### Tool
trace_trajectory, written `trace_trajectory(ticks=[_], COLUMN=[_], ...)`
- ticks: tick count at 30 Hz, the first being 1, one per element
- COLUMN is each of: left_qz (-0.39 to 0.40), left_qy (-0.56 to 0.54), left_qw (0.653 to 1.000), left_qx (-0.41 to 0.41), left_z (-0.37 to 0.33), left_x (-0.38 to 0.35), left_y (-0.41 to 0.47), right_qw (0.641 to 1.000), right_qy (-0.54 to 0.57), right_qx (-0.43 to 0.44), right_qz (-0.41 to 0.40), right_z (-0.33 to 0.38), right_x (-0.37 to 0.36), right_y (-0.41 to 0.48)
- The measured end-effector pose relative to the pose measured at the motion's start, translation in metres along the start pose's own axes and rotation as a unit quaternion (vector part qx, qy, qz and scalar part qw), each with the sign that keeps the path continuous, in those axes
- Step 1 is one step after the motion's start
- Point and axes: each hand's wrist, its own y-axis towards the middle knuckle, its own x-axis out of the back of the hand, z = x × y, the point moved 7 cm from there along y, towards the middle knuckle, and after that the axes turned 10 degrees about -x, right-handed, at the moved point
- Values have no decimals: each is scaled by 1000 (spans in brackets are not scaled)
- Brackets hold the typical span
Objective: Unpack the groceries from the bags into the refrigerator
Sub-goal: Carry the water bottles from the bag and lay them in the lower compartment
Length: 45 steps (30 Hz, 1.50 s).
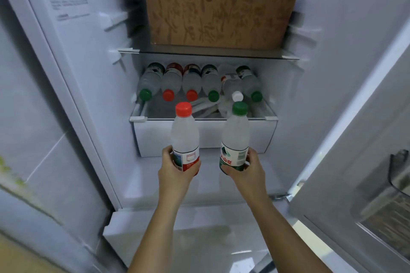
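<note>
An open refrigerator (93, 68) with a white interior fills the view, and its door (355, 99) is swung out at the right. On the inside of that door a clear door bin (397, 180) is mounted; what lies in it is too blurred to be told. A printed label (64, 0) is seen on the left wall, its text unreadable.

A brown cardboard sheet (219, 13) is leaned upright at the far side of the glass shelf (208, 54). On the lower shelf (155, 118), a row of water bottles (192, 82) is laid on its side with the caps turned to the near side: green, red, red and green from the left, then a white-capped bottle (237, 96) lying askew, then another green one. A white drawer (153, 139) is set beneath that shelf.

Near the front of the drawer two bottles are held upright, side by side with a gap between them. The red-capped bottle (185, 137) is held by the left grip (170, 173), a bare hand whose fingers are wrapped around the labelled lower part. The green-capped bottle (236, 137) is held in the same way by the right grip (253, 170), fingers curled round its green label. Both caps are seen level with the front edge of the lower shelf.
</note>
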Motion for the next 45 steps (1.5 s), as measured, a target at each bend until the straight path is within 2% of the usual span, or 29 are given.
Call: trace_trajectory(ticks=[10, 22, 26, 28, 31, 33, 36, 38, 42, 45], left_qz=[21, 71, 103, 89, 40, 25, 19, 31, 87, 69], left_qy=[46, 61, 54, 65, 91, 96, 113, 118, 107, 67], left_qw=[999, 996, 993, 994, 994, 989, 979, 977, 976, 979], left_qx=[-9, -5, 10, 16, -48, -106, -170, -173, -166, -177], left_z=[20, 21, 19, 12, -21, -54, -99, -114, -110, -103], left_x=[-12, -15, -13, -3, 17, 21, 15, 5, -20, -25], left_y=[18, 35, 35, 32, 37, 48, 75, 94, 111, 106], right_qw=[999, 997, 995, 994, 998, 998, 989, 978, 941, 923], right_qy=[-24, -56, -49, -55, -56, -60, -126, -199, -337, -383], right_qx=[-17, -28, -45, -49, -25, 20, 60, 54, 12, 17], right_qz=[33, 47, 76, 80, 21, -15, -39, -29, -24, -41], right_z=[-17, -9, -1, 14, 53, 86, 127, 139, 144, 148], right_x=[-4, -15, -14, -7, 17, 28, 27, 15, -1, 1], right_y=[22, 36, 30, 26, 27, 29, 35, 43, 58, 62])
